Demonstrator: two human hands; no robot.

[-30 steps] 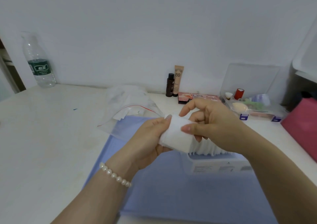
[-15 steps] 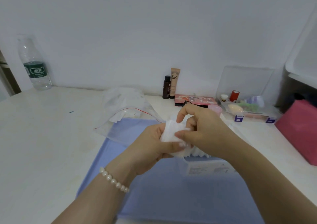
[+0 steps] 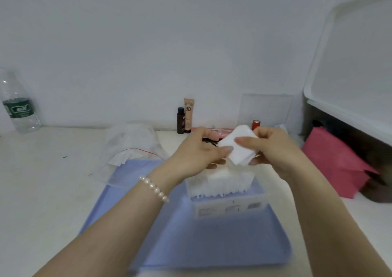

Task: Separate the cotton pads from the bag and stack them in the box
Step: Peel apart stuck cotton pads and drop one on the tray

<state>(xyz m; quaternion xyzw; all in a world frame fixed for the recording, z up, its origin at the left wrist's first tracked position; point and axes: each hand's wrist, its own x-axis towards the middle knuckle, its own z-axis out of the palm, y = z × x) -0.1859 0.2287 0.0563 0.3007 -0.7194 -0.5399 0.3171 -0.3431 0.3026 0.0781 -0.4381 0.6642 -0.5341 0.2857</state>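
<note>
A small stack of white cotton pads [image 3: 238,147] is held in the air between our two hands, just above the clear plastic box [image 3: 228,200], which stands on the blue tray [image 3: 212,240] and is already filled with upright pads [image 3: 222,181]. Our right hand [image 3: 273,149] grasps the stack from the right, thumb across its upper face; our left hand [image 3: 199,151], with a pearl bracelet [image 3: 154,188] at the wrist, pinches the stack's left edge between thumb and fingers. The clear zip bag [image 3: 131,149], with more pads inside, lies over the tray's far left corner. Along the table's far edge stand a dark small bottle [image 3: 180,120] and a BB cream tube [image 3: 188,115]; a water bottle [image 3: 18,105] occupies the far left corner, a pink bag [image 3: 335,166] the right edge.
</note>
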